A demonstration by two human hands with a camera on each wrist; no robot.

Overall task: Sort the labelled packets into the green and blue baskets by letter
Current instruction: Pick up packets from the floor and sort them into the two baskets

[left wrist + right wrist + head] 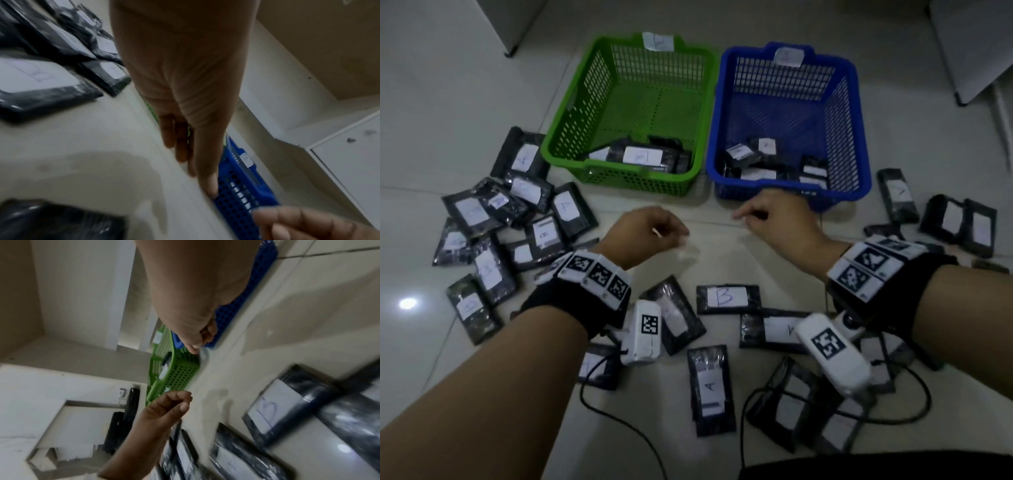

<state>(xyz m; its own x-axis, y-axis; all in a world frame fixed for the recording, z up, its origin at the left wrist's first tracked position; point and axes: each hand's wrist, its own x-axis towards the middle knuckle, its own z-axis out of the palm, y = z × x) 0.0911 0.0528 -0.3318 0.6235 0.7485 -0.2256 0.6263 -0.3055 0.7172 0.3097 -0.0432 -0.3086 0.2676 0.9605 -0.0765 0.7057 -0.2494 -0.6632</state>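
Observation:
The green basket [571, 102] stands at the back left and the blue basket [859, 130] at the back right, each with a paper tag on its far rim. Black packets with white labels lie in the near end of each: one [642, 157] in green, several [756, 161] in blue. My left hand [671, 236] hovers over bare floor in front of the green basket, fingers loosely bent, holding nothing. My right hand [750, 219] hangs before the blue basket, loosely curled and holding nothing. A packet marked B [727, 298] and one marked A [710, 389] lie nearer me.
A heap of packets [517, 219] covers the floor at the left, and more packets [959, 226] lie at the right and under my forearms. Black cables [602, 411] run across the tiles near me. White furniture [969, 44] stands at the back corners.

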